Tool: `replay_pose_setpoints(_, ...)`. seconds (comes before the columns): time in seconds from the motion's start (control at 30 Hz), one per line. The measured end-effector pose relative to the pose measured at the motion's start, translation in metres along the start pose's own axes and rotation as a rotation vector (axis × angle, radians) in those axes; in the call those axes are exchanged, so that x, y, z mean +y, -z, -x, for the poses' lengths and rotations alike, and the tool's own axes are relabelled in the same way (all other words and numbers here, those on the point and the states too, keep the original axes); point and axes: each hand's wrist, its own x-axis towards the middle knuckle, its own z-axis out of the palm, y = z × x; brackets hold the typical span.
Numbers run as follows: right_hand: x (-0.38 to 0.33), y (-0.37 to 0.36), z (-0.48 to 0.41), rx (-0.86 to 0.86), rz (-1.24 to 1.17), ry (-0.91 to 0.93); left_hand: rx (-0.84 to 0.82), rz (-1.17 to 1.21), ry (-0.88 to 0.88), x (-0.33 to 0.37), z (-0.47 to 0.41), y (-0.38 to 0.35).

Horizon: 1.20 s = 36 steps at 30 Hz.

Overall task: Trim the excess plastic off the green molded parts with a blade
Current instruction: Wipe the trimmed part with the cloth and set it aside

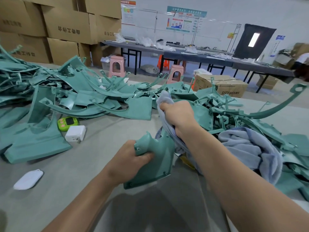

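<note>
My left hand (132, 158) grips a green molded part (155, 163) by its narrow neck, holding it just above the grey table (83, 164). My right hand (178, 116) is fisted around a pale blue cloth (165, 104), raised above and behind the part. The cloth trails down past my wrist and lies bunched to the right (247, 148). No blade shows in either hand. A big heap of green molded parts (80, 94) covers the left and far side of the table, with more to the right (234, 118).
A green timer (67, 123), a white charger (75, 133) and a white pad (28, 179) lie on the table at left. Cardboard boxes (66, 25) are stacked behind. Pink stools (116, 66), a long dark bench (192, 55) and a floor box (222, 85) stand beyond.
</note>
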Motion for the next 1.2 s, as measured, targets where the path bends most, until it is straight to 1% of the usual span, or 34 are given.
replay_pose_setpoints(0.07,-0.003,0.000,0.001,0.040,-0.003,0.025,0.018,-0.026,-0.026,-0.001,0.004,-0.004)
replay_pose_setpoints(0.1,-0.002,0.000,0.004,0.027,-0.034,0.034,0.063,0.002,-0.022,-0.002,0.004,-0.006)
replay_pose_setpoints(0.2,0.012,-0.004,0.021,-0.087,-0.112,0.067,0.243,0.263,0.038,-0.001,-0.001,-0.008)
replay_pose_setpoints(0.27,0.030,-0.008,0.035,-0.106,-0.052,0.139,0.305,0.396,0.091,-0.001,-0.004,-0.005)
replay_pose_setpoints(0.4,0.057,-0.002,0.058,0.030,0.081,0.284,0.325,0.514,0.142,0.003,-0.001,-0.013)
replay_pose_setpoints(0.5,0.072,0.001,0.077,0.159,0.285,0.389,0.370,0.634,0.202,0.006,-0.002,-0.022)
replay_pose_setpoints(0.53,0.077,0.001,0.082,0.169,0.362,0.421,0.397,0.663,0.219,0.005,-0.004,-0.022)
replay_pose_setpoints(0.57,0.084,-0.001,0.086,0.144,0.430,0.461,0.419,0.686,0.235,0.004,-0.004,-0.022)
replay_pose_setpoints(0.63,0.097,-0.008,0.095,0.025,0.521,0.542,0.441,0.707,0.258,0.000,-0.004,-0.023)
replay_pose_setpoints(0.7,0.103,-0.019,0.109,-0.068,0.536,0.623,0.442,0.614,0.276,-0.005,-0.001,-0.025)
replay_pose_setpoints(0.77,0.105,-0.026,0.121,-0.105,0.523,0.699,0.467,0.553,0.323,-0.006,0.000,-0.027)
replay_pose_setpoints(0.8,0.103,-0.026,0.125,-0.129,0.535,0.732,0.479,0.582,0.389,-0.007,-0.001,-0.024)
replay_pose_setpoints(0.87,0.100,-0.023,0.130,-0.286,0.591,0.742,0.452,0.793,0.571,-0.007,-0.006,-0.018)
replay_pose_setpoints(0.9,0.099,-0.019,0.132,-0.346,0.611,0.755,0.437,0.880,0.635,-0.007,-0.008,-0.014)
replay_pose_setpoints(0.93,0.099,-0.014,0.136,-0.358,0.638,0.790,0.442,0.932,0.672,-0.007,-0.011,-0.012)
replay_pose_setpoints(0.97,0.099,-0.009,0.139,-0.336,0.654,0.833,0.472,0.935,0.685,-0.008,-0.014,-0.010)
replay_pose_setpoints(1.07,0.104,-0.005,0.149,-0.320,0.645,0.953,0.661,0.786,0.622,-0.020,-0.021,-0.008)
replay_pose_setpoints(1.1,0.104,-0.004,0.151,-0.306,0.646,0.986,0.692,0.756,0.595,-0.023,-0.022,-0.007)
replay_pose_setpoints(1.13,0.104,0.000,0.150,-0.285,0.663,0.997,0.702,0.739,0.572,-0.023,-0.022,-0.007)
replay_pose_setpoints(1.2,0.104,0.007,0.151,-0.266,0.707,0.946,0.699,0.755,0.533,-0.023,-0.022,-0.009)
